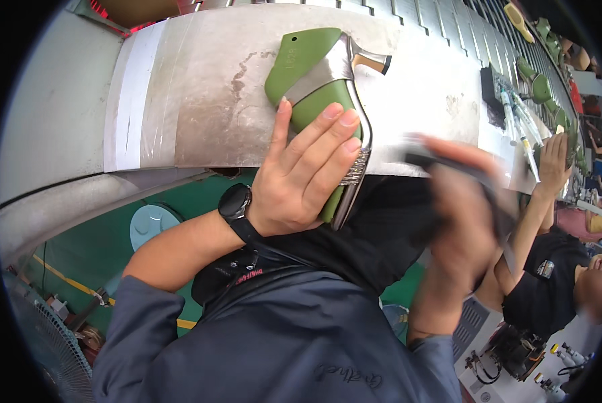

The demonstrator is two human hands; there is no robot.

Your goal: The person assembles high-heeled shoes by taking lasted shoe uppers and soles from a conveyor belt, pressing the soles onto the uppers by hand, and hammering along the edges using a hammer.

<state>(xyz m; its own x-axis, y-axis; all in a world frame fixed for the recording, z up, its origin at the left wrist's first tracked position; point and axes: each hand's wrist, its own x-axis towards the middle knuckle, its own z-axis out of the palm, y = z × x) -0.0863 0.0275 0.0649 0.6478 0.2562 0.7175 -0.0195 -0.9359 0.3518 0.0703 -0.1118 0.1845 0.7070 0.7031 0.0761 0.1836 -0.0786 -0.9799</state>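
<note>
A silver high-heeled sandal [322, 77] is fitted on a green shoe last [308, 54] and lies on its side, its toe end sticking out past the table's near edge. Across the last and the glittery toe strap [355, 168] my left hand [304, 164] is spread, holding the shoe down. To the right of the shoe my right hand [465, 208] is smeared by motion, its fingers bent around a dark object [425, 160] whose kind I cannot make out. The right hand is apart from the shoe.
Beyond the metal-topped table [207, 80] runs a slatted conveyor [442, 23]. At the right stand a dark holder [494, 97] and several syringe-like tubes [519, 121], near a co-worker's hand [554, 161]. A fan [42, 342] stands at lower left, a blue stool [152, 225] below the table.
</note>
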